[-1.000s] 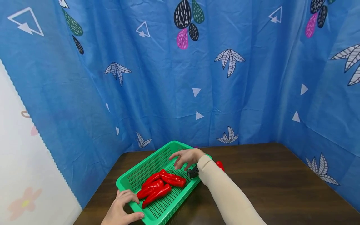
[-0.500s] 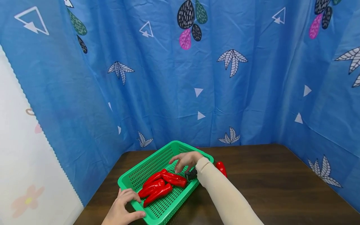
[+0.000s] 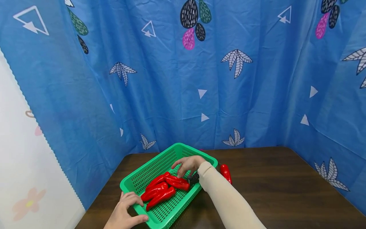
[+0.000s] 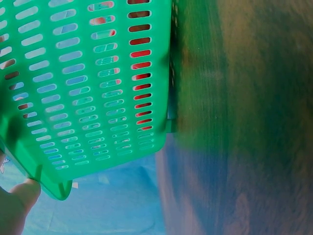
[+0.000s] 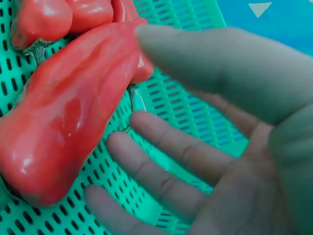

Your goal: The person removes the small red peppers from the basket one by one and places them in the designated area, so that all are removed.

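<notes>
- So, your left hand (image 3: 124, 210) grips the green basket (image 3: 151, 170) at its near end, fingers over the rim, presumably to stop it sliding.
- Meanwhile your right hand (image 3: 188, 163) hangs over the far end, fingers loosely bent, grasping nothing; reaching over the rim seems to keep the wall out of your way.
- Just beneath sits the nearest red pepper (image 3: 178, 183), with 3 other peppers (image 3: 154, 190) bunched beside it, all 4 inside the basket.
- Outside, 1 loose pepper (image 3: 226, 173) lies on the dark table (image 3: 271, 190) near the right rim, partly hidden by your cream sleeve (image 3: 226, 196).
- Your right wrist view adds a green stem (image 5: 37, 49) and your palm; the thumb overlaps that nearest pepper's tip, but I can't tell whether they touch.
- Your left wrist view catches the slotted outer wall, red glinting through.
</notes>
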{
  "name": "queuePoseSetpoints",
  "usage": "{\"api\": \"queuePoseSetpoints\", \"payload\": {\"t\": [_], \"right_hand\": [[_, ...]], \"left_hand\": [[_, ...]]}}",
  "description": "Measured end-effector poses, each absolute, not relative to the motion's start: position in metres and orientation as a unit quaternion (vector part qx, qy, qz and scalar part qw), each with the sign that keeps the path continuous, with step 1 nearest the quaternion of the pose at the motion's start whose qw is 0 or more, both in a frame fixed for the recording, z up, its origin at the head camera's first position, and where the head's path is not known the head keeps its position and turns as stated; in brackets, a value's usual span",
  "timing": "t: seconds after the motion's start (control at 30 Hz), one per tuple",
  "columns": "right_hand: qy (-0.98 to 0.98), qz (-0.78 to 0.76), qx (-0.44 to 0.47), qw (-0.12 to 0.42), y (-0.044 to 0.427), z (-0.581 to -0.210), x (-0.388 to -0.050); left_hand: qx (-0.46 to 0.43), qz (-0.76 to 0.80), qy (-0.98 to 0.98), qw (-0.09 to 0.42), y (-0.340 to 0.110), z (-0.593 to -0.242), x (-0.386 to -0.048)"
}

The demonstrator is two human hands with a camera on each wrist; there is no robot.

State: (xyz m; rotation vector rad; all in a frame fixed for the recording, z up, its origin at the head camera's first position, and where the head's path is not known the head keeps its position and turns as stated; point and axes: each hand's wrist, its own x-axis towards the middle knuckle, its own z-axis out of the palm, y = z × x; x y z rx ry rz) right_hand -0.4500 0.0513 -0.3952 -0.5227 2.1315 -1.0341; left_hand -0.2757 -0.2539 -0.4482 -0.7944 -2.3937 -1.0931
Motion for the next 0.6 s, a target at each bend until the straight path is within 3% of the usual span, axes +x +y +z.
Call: {"api": "queuePoseSetpoints", "payload": {"t": [0.6], "right_hand": [[0.855, -0.34, -0.189, 0.343, 0.0473, -0.4017, -0.4415]], "left_hand": [[-0.29, -0.386, -0.854, 0.196, -0.2554, -0.4486, -0.2758]]}}
